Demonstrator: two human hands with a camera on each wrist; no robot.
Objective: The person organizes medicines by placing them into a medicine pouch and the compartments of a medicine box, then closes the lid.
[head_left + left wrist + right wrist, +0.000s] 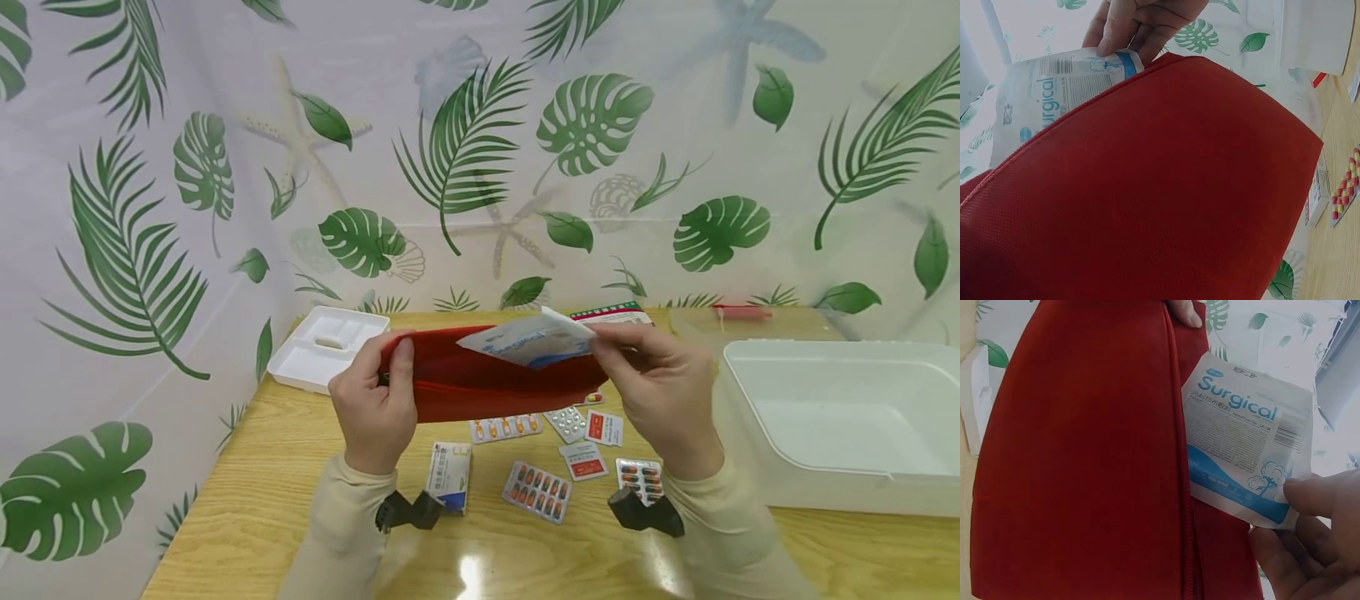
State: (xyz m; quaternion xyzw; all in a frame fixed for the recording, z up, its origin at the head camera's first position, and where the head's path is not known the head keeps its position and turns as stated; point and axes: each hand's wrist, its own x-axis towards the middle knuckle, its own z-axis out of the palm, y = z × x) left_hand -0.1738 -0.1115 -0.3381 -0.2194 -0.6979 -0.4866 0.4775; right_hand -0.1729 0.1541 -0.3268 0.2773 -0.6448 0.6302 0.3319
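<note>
Fingers of the right hand [663, 392] pinch a flat white-and-blue paper-like "Surgical" packet [1241, 434] by one corner; we see it at the open mouth of the red fabric zip pouch [502, 402], left of those fingers, right hand nearer. The left hand [375, 404] grips the pouch's left end, long axis running hand to hand. Below, we note a silver capsule blister pack [537, 492] on the pale wood-grain counter [232, 508].

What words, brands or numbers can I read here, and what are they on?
"Surgical": blue lettering on the white packet that the right hand pinches.
Smaller print, barcode and logo on that packet: too small or blurred.
Blue-and-white box: characters too blurred.
Red-and-white sachets: too blurred.
Red pouch: no lettering visible.
</note>
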